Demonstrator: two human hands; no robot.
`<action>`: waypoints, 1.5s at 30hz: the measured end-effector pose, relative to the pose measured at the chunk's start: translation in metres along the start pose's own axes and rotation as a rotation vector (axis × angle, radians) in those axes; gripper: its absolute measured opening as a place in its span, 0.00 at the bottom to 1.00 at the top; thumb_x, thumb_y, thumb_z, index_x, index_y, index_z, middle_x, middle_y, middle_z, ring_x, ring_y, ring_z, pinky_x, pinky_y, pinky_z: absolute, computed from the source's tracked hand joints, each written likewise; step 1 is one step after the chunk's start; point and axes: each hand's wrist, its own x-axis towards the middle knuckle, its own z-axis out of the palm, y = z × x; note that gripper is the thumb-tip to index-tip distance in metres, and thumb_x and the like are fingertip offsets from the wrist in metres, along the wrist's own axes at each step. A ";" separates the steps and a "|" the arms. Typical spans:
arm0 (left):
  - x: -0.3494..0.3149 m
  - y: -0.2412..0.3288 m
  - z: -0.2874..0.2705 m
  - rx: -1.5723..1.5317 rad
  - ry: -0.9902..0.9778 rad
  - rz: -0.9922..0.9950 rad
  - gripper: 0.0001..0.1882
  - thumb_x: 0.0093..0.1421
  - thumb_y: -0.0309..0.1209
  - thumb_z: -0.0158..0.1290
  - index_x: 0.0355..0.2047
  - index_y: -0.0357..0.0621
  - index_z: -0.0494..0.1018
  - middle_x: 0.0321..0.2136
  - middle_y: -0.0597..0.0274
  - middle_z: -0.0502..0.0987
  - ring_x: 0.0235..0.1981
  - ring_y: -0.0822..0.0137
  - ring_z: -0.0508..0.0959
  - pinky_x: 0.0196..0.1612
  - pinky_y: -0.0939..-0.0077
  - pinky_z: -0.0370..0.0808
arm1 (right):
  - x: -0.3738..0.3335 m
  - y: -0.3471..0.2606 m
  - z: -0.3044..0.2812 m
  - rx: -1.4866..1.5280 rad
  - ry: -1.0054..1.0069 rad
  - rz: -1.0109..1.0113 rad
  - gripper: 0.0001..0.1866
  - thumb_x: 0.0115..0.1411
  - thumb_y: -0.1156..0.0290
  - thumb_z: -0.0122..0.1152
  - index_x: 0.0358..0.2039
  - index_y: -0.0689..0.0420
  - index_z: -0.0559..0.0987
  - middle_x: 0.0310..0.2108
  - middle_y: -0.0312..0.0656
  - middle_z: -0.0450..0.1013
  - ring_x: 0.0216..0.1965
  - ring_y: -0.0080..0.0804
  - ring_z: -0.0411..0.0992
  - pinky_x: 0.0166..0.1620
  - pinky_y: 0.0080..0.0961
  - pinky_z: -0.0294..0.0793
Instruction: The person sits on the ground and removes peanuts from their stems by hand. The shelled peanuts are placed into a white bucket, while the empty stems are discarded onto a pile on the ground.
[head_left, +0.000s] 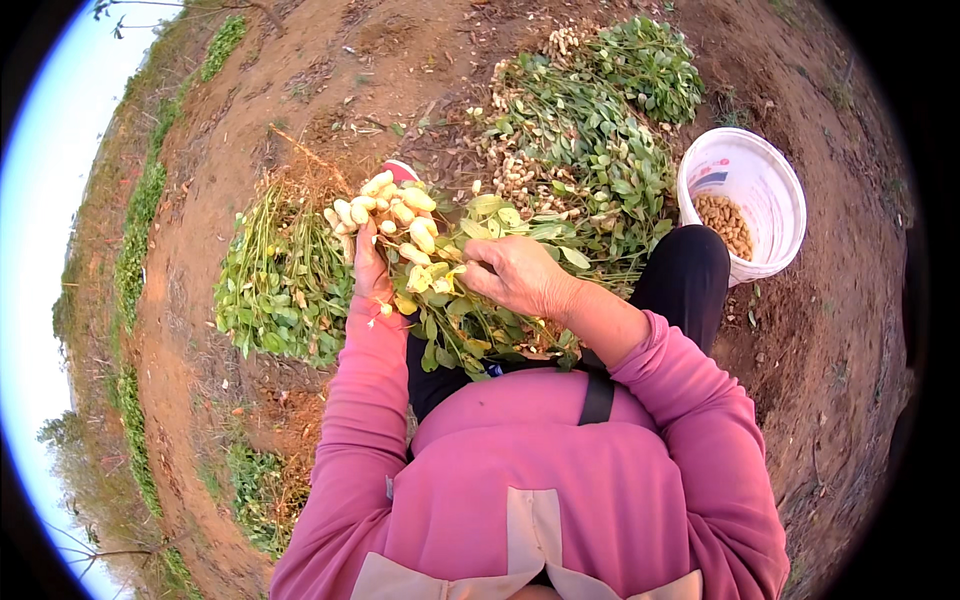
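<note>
Pink sleeves frame the lower half of the view, both forearms rising from the bottom edge and converging over our lap. Our left hand (368, 268) is raised with the wrist bent, its fingers closed around the stem end of a peanut plant (455, 270); the pale pods (395, 215) cluster just above and beside that hand. Our right hand (518, 272) comes in from the right, knuckles up, fingertips pinched on the pods at the root of the same plant. The two hands are close together, both clamped on the plant, whose green leaves trail down across our dark trouser leg (685, 280).

To the right, just beyond the knee, stands a white plastic bucket (775, 190), round and open-topped, with a red and blue printed patch on its inner wall; loose brownish peanuts (726, 222) cover part of its bottom. Ahead of the hands lies a heap of uprooted peanut plants (590, 140), pods showing among the leaves. A second, smaller pile of plants (280, 285) lies to the left on the reddish bare soil (250, 130).
</note>
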 end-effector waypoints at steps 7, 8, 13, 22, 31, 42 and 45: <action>0.007 -0.005 0.019 0.043 0.219 0.147 0.28 0.65 0.52 0.40 0.54 0.43 0.63 0.45 0.55 0.74 0.39 0.63 0.77 0.40 0.64 0.79 | -0.004 -0.004 0.012 0.411 -0.187 0.093 0.07 0.59 0.68 0.48 0.32 0.57 0.72 0.22 0.48 0.71 0.27 0.44 0.73 0.35 0.35 0.72; 0.009 0.002 0.012 0.021 0.092 0.141 0.27 0.64 0.50 0.42 0.55 0.43 0.62 0.44 0.55 0.73 0.39 0.63 0.77 0.40 0.65 0.78 | -0.008 -0.003 0.015 0.391 -0.215 0.094 0.07 0.59 0.70 0.49 0.36 0.54 0.73 0.23 0.46 0.72 0.27 0.39 0.73 0.37 0.31 0.73; 0.004 0.018 0.006 0.203 0.210 0.049 0.27 0.64 0.46 0.44 0.58 0.43 0.59 0.46 0.52 0.72 0.40 0.59 0.77 0.43 0.63 0.77 | -0.003 0.010 -0.009 0.766 -0.092 0.372 0.13 0.66 0.62 0.47 0.33 0.60 0.71 0.24 0.30 0.67 0.23 0.19 0.64 0.29 0.20 0.68; 0.001 0.004 0.046 0.412 -0.026 -0.068 0.30 0.63 0.43 0.50 0.60 0.41 0.59 0.49 0.58 0.72 0.47 0.65 0.75 0.47 0.70 0.76 | 0.004 0.014 0.003 0.760 0.132 0.196 0.20 0.63 0.57 0.56 0.44 0.61 0.70 0.28 0.35 0.70 0.29 0.22 0.68 0.35 0.22 0.70; -0.002 -0.011 0.045 0.495 0.139 -0.163 0.25 0.60 0.34 0.55 0.56 0.42 0.65 0.50 0.62 0.72 0.51 0.67 0.72 0.54 0.70 0.69 | 0.008 0.011 0.007 0.591 0.195 0.160 0.36 0.51 0.50 0.68 0.51 0.63 0.67 0.37 0.50 0.76 0.40 0.39 0.76 0.43 0.33 0.73; 0.007 -0.019 0.043 0.599 0.260 -0.203 0.21 0.58 0.23 0.55 0.53 0.42 0.67 0.46 0.61 0.75 0.46 0.67 0.76 0.48 0.71 0.74 | 0.005 0.011 -0.007 0.206 0.075 0.296 0.25 0.57 0.51 0.59 0.41 0.61 0.71 0.27 0.53 0.75 0.33 0.50 0.75 0.37 0.39 0.73; 0.013 -0.023 0.046 0.684 0.233 -0.138 0.23 0.56 0.24 0.57 0.53 0.41 0.66 0.47 0.61 0.74 0.45 0.68 0.75 0.49 0.73 0.73 | 0.005 0.019 -0.001 0.227 0.127 0.221 0.21 0.60 0.55 0.55 0.41 0.60 0.69 0.25 0.53 0.75 0.29 0.51 0.75 0.34 0.41 0.73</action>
